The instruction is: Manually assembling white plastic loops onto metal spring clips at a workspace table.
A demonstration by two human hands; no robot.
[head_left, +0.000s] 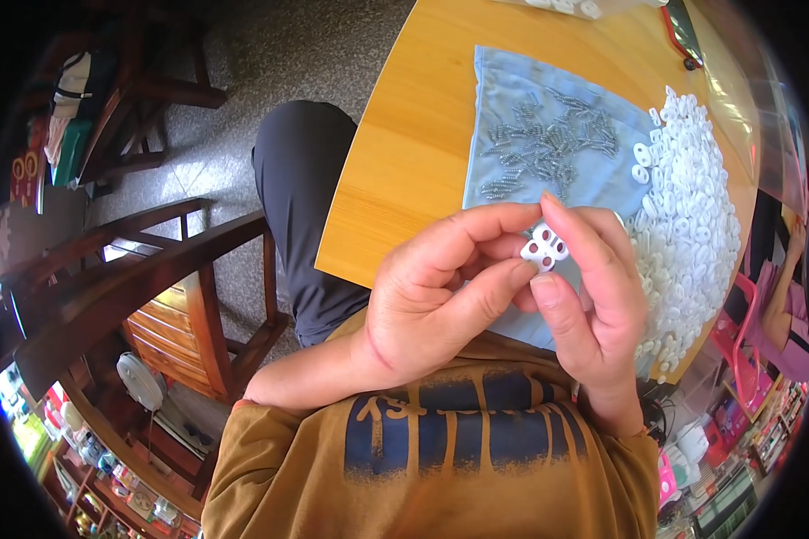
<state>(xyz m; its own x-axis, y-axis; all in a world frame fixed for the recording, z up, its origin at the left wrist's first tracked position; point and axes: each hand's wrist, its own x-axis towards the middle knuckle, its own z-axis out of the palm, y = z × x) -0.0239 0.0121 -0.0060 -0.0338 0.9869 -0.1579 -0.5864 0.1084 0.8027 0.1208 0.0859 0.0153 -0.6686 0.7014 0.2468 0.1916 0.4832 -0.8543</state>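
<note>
Over a wood-topped table (360, 216), you work with both hands raised before your shirt. A blue cloth (495, 117) lies on the top, and a heap of white pieces (692, 207) spreads beside it on your right. Small grey metal parts (544, 148) lie scattered on the cloth, beyond your fingers.

Your left hand (422, 292) and right hand (605, 292) meet at the index fingertips, thumbs bent inward, the fingers pinching a white holed part (546, 248) between them. To handle it well, let one hand grip the rim firmly while the other makes the fine adjustment; leave the holes uncovered, and press along the edges rather than across the face, since a lopsided squeeze could likely twist it or flick it loose.

The part sits in the gap between your thumbs and index fingers, above the cloth's near end. Its holed face points up toward you. It looks about as broad as it is long, so no long axis can be told; whether it is one piece or two together is unclear.
</note>
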